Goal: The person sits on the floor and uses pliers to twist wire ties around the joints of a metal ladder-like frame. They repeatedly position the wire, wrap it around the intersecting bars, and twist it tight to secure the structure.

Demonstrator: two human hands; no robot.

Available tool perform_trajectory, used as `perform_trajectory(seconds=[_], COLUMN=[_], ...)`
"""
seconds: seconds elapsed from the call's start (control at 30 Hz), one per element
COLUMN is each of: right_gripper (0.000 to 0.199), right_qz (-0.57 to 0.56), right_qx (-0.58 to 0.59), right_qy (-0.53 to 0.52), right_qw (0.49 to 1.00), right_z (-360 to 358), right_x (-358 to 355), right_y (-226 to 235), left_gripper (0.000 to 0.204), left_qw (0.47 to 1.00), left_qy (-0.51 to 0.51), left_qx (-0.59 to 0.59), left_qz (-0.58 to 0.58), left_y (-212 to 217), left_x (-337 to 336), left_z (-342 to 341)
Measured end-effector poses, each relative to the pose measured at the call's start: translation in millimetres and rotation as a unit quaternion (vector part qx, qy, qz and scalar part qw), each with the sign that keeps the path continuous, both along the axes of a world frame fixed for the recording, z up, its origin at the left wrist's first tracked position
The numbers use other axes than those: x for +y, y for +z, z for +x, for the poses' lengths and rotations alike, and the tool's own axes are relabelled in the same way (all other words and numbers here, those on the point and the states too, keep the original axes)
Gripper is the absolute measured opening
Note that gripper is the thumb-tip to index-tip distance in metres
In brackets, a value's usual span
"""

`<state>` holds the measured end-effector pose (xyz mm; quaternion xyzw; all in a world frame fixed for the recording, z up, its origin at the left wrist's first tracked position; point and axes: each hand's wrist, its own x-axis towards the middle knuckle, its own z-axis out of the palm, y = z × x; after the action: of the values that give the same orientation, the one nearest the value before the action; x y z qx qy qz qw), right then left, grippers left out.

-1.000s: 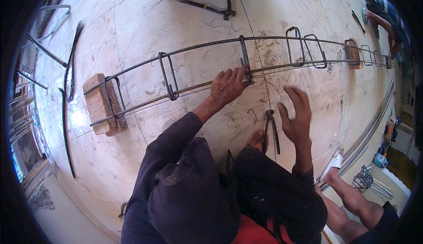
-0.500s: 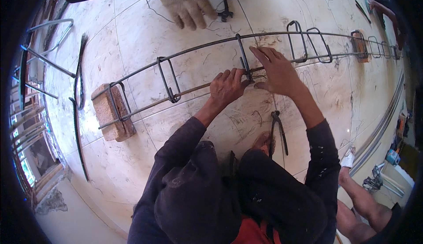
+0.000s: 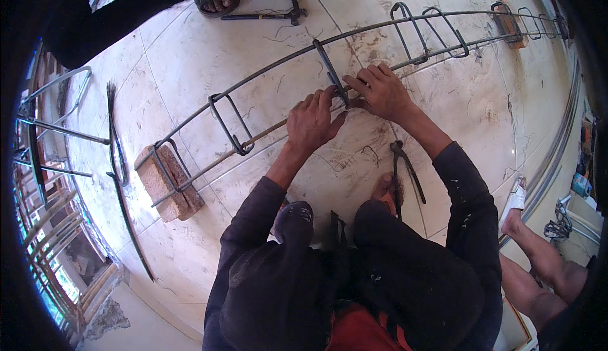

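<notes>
Near twelve o'clock, left hand and right hand meet one stirrup — fingers curled, grip unclear; other stirrups already straddle the bars — ties indiscernible.

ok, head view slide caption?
Left hand and right hand at a dark rectangular metal stirrup on long dark metal bars.

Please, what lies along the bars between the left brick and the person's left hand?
In the head view: one bent metal stirrup on the bars.
</notes>
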<state>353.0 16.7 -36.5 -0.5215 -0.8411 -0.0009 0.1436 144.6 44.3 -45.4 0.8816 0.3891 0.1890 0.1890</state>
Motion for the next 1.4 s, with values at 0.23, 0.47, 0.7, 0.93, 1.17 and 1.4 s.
perform_trajectory(seconds=[0.23, 0.47, 0.7, 0.93, 1.17, 1.4], right_gripper=[0.048, 0.049, 0.053, 0.053, 0.058, 0.059], right_qz=[0.05, -0.033, -0.004, -0.037, -0.04, -0.049], right_qx=[0.008, 0.02, 0.028, 0.038, -0.016, -0.05], right_qy=[0.017, -0.034, -0.045, -0.061, -0.082, -0.06], right_qw=[0.999, 0.999, 0.999, 0.997, 0.996, 0.996], right_z=[-6, 0, 2, -9, -18, -2], right_x=[4, -14, -10, -16, -16, -15], right_y=[-22, 11, 4, -11, 9, 6], left_gripper=[0.044, 0.038, 0.039, 0.041, 0.035, 0.059], left_qw=[0.992, 0.99, 0.992, 0.979, 0.779, 0.485], left_qy=[0.087, 0.048, 0.06, 0.103, 0.221, 0.456], left_qx=[0.05, 0.038, -0.004, -0.158, -0.269, -0.6], left_qz=[0.081, 0.125, 0.11, -0.071, -0.522, -0.444], left_y=[-16, -10, -8, 34, 60, 41], left_x=[-6, -11, -7, -38, -95, -101], left_z=[1, 16, 22, -35, -212, -298])
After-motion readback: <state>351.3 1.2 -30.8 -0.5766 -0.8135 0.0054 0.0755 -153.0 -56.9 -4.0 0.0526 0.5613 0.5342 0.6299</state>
